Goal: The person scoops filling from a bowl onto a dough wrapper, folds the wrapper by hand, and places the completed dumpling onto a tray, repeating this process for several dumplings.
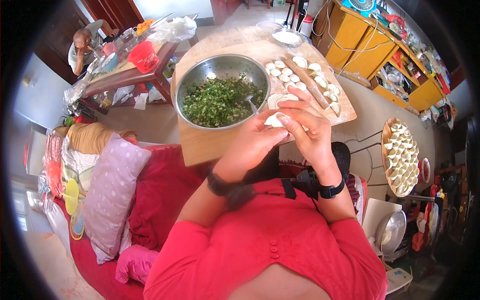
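A small white dumpling (273, 120) is up in the air between the two hands, just over the near part of a wooden board (197, 145). The left hand (262, 132) pinches it from the left with thumb and fingers. The right hand (312, 127) pinches it from the right with the thumb and a finger, and its other fingers stick out away from it.

Just beside the left hand is a big shiny metal bowl (261, 77). It has chopped green filling (215, 102) in it, and a spoon (251, 101) leans on its side. Behind the right hand there are flat dough circles (274, 101), little round dough lumps (283, 71) and a rolling pin (307, 84). More white pieces (332, 95) lie past the pin. At the back is a dish (288, 37) with white powder.

Well off to the right, a round tray (386, 145) is full of dumplings in rows.

The board lies on a desk (215, 42). Its front edge is close under the hands. The bare wood is at its near left corner, and there is open floor (362, 132) between the board and the tray.
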Demonstrator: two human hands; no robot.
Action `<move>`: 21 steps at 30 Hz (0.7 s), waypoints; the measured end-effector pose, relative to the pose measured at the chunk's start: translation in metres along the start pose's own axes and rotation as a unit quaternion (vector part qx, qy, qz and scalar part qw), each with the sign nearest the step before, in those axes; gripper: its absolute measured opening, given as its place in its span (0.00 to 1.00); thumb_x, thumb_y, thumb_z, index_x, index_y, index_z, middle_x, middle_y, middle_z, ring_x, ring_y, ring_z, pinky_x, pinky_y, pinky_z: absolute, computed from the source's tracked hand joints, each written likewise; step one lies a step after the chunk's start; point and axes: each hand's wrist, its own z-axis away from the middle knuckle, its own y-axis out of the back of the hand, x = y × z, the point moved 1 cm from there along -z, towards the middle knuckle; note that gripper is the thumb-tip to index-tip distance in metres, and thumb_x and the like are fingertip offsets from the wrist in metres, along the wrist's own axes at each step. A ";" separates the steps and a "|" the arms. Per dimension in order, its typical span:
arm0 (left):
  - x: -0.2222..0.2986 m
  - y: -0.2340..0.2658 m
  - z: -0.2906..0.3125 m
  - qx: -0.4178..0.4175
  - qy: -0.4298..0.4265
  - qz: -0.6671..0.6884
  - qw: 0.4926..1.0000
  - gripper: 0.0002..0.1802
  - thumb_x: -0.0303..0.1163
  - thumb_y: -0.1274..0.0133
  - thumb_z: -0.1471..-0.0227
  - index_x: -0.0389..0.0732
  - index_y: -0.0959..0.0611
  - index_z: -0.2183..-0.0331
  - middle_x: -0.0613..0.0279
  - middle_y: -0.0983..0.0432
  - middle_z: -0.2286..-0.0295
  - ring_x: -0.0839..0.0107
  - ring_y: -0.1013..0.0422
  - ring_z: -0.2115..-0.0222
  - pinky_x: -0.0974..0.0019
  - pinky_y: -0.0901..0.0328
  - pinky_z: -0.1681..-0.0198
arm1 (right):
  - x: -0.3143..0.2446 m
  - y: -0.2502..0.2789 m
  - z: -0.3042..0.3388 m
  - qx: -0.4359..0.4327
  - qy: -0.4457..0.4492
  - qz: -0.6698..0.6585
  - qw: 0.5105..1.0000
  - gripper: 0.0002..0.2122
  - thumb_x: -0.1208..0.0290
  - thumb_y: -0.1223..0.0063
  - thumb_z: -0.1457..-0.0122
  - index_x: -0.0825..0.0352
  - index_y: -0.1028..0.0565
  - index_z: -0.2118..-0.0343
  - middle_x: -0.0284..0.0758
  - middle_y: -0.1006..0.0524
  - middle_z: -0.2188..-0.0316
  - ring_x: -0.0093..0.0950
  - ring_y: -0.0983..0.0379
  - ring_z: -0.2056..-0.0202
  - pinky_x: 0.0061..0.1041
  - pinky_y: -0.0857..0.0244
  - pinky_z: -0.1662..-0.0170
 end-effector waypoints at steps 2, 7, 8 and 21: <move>-0.002 0.002 -0.001 0.000 -0.011 0.015 1.000 0.23 0.22 0.52 0.44 0.34 0.33 0.47 0.60 0.29 0.56 0.74 0.31 0.56 0.69 0.35 0.51 | -0.010 -0.002 -0.006 0.052 0.022 0.083 0.995 0.07 0.76 0.43 0.47 0.70 0.21 0.65 0.38 0.23 0.58 0.39 0.36 0.45 0.35 0.41 0.44; 0.003 -0.003 -0.002 -0.030 -0.013 -0.058 0.998 0.22 0.23 0.51 0.45 0.34 0.32 0.47 0.61 0.28 0.57 0.75 0.31 0.57 0.70 0.35 0.53 | -0.001 0.002 -0.002 0.015 0.026 0.043 0.999 0.10 0.75 0.43 0.46 0.70 0.22 0.61 0.39 0.24 0.56 0.38 0.37 0.44 0.35 0.41 0.45; -0.001 0.000 -0.002 -0.040 -0.016 -0.049 0.998 0.22 0.24 0.51 0.45 0.34 0.31 0.48 0.61 0.28 0.58 0.76 0.31 0.57 0.71 0.35 0.53 | 0.002 0.003 0.000 -0.026 0.040 0.030 0.998 0.12 0.74 0.43 0.46 0.70 0.23 0.59 0.39 0.25 0.53 0.38 0.37 0.43 0.34 0.41 0.44; -0.005 -0.011 -0.003 -0.077 -0.027 -0.154 0.985 0.18 0.24 0.52 0.45 0.33 0.28 0.52 0.62 0.27 0.60 0.77 0.32 0.57 0.72 0.36 0.55 | 0.010 0.008 0.009 -0.066 0.050 0.079 0.993 0.08 0.77 0.42 0.48 0.69 0.22 0.64 0.39 0.24 0.57 0.38 0.38 0.42 0.33 0.40 0.45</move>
